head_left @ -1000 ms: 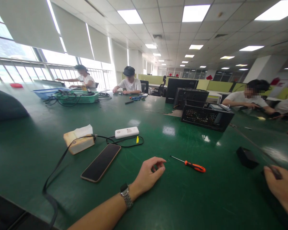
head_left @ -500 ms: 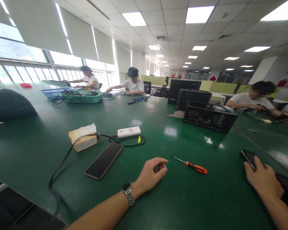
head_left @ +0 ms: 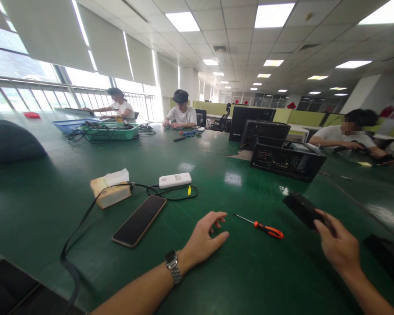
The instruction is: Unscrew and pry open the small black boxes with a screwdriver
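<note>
My right hand (head_left: 339,243) grips a black box-like device (head_left: 302,211) by its near end and holds it above the table; its exact kind does not show. My left hand (head_left: 208,236), with a watch (head_left: 173,267) on the wrist, rests on the green tabletop (head_left: 236,280). Its fingers are apart and loosely curved, with nothing between them. Between the two hands lies a screwdriver (head_left: 264,228) with an orange and black handle, its tip pointing toward my left fingertips. Another black object (head_left: 385,256) sits at the right, beyond my right wrist.
Left of my left hand lie a phone (head_left: 139,221), a tissue pack (head_left: 110,192), and a white power bank-like device (head_left: 175,180) with a black cable (head_left: 85,216). Farther back stand a green basket (head_left: 110,132) of cables and a black computer case (head_left: 285,162). Several people sit around.
My right hand has lifted the black device and carried it left, toward the screwdriver. The fingers of my left hand have spread a little wider.
</note>
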### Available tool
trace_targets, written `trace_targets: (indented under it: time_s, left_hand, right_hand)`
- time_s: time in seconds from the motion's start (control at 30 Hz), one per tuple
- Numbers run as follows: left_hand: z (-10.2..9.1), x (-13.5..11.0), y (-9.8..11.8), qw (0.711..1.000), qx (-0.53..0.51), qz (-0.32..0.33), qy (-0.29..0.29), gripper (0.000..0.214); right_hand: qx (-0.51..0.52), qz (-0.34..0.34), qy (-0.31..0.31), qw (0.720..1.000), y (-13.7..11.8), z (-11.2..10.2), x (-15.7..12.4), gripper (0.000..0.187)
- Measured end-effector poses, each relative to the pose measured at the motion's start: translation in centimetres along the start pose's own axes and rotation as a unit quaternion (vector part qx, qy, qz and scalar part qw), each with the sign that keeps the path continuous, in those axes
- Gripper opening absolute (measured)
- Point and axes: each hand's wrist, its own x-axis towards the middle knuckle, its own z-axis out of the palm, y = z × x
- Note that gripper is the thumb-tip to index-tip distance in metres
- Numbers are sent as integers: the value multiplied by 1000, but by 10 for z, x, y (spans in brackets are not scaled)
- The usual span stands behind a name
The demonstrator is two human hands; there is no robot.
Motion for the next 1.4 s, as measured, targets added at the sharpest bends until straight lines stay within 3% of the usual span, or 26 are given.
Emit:
trace_targets:
  time_s: [0.07, 0.17, 0.27, 0.33, 0.43, 0.5, 0.6, 0.7, 0.83, 1.03, 1.23, 1.4]
  left_hand:
    - [-2, -1, 0, 1000, 4, 4, 3, 62]
    - [-3, -2, -1, 1000, 26, 11, -1, 82]
    - [-4, -2, -2, 997, 66, 15, -47, 66]
    - [-4, -1, -1, 993, 83, 18, -88, 51]
    - [-4, 0, 2, 990, 91, 24, -108, 48]
    - [-5, 0, 3, 990, 87, 23, -109, 49]
    - [-6, 0, 5, 991, 79, 23, -108, 45]
    - [-5, -1, 5, 991, 79, 28, -104, 42]
    - [-5, -1, 5, 991, 77, 30, -104, 40]
    - [-6, 1, 6, 990, 87, 26, -107, 38]
    - [-5, 0, 5, 990, 82, 33, -108, 37]
    - [-4, 0, 4, 991, 80, 33, -107, 38]
  right_hand:
    - [77, -166, -81, 980, -36, 15, -35, 50]
    - [101, -316, -237, 913, -80, 30, -80, 35]
    - [99, -353, -313, 876, -95, 34, -101, 34]
    - [98, -322, -329, 883, -88, 34, -96, 33]
    - [59, -214, -249, 943, -65, 32, -70, 39]
    - [-41, -160, -168, 972, -47, 31, -49, 45]
    - [-199, -155, -153, 955, -27, 29, -29, 48]
    - [-234, -167, -165, 943, -22, 31, -27, 47]
    - [-235, -185, -144, 943, -35, 34, -36, 52]
    - [-171, -321, -162, 917, -48, 41, -46, 37]
    - [-23, -289, -85, 953, -45, 41, -46, 35]
    - [16, -261, -51, 964, -44, 35, -44, 36]
